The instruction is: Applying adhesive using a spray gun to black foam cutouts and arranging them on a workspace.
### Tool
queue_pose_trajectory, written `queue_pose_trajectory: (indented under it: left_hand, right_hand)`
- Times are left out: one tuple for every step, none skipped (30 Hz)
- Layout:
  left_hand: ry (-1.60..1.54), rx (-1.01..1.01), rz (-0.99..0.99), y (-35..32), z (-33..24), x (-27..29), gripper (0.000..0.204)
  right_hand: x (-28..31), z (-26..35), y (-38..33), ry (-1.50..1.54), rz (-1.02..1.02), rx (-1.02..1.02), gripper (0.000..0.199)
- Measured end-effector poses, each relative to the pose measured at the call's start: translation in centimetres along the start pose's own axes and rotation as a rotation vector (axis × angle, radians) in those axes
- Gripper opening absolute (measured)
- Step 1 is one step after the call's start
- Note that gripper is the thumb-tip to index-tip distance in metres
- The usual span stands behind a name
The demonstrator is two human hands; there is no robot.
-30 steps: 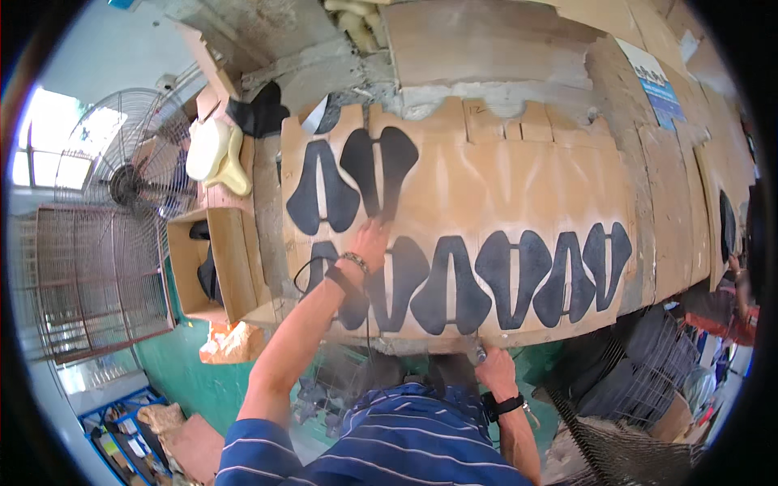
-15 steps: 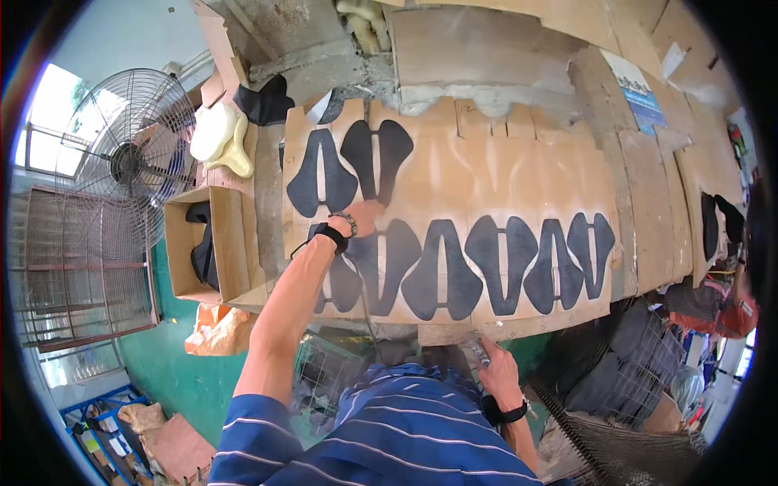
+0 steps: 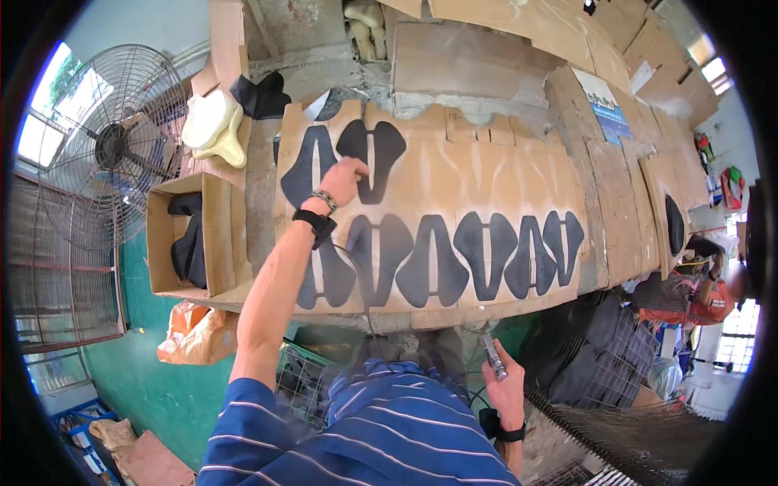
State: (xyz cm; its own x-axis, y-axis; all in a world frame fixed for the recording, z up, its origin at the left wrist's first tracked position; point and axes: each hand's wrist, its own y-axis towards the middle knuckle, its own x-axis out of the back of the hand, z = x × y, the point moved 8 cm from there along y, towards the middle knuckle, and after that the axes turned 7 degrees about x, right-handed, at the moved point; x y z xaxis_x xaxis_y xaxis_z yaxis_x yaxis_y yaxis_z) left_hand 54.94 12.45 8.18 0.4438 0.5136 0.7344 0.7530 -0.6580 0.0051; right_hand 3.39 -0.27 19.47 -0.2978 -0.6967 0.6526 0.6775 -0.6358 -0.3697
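My left hand [image 3: 340,181], fingers loosely bent and apparently holding nothing, is over the left side of a dark two-lobed cutout [image 3: 387,150] with a slit down its middle. Another dark cutout [image 3: 300,174] lies to its left, partly behind my wrist. Both are on a cardboard sheet [image 3: 494,182]. Along the near edge runs a row of several similar cutouts, among them a wide dark one [image 3: 487,257]. Low and to the right, clear of the table, my right hand [image 3: 506,390] grips a silver metal spray gun [image 3: 493,361].
A cardboard box [image 3: 217,243] holding black pieces stands left of the sheet. Behind it are pale foam seat shapes [image 3: 215,125] and a large wire fan [image 3: 113,146]. To the right lie wire racks with dark pieces [image 3: 600,356]. Another person in red [image 3: 713,300] is at far right.
My left hand has moved away from me, from the cutout's near tip to its left side. My right hand has shifted slightly nearer to me with the spray gun. The view has turned slightly.
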Motion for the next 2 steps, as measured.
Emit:
queue_pose_trajectory:
  left_hand:
    - [-0.107,0.039,0.042,-0.1,-1.0,1.6,0.025]
    - [-0.211,0.082,0.08,-0.4,-1.9,3.6,0.025]
  right_hand:
    - [-0.1,0.2,-0.3,0.001,0.001,-0.015,0.052]
    - [-0.3,-0.2,-0.5,-0.027,-0.009,0.026,0.052]
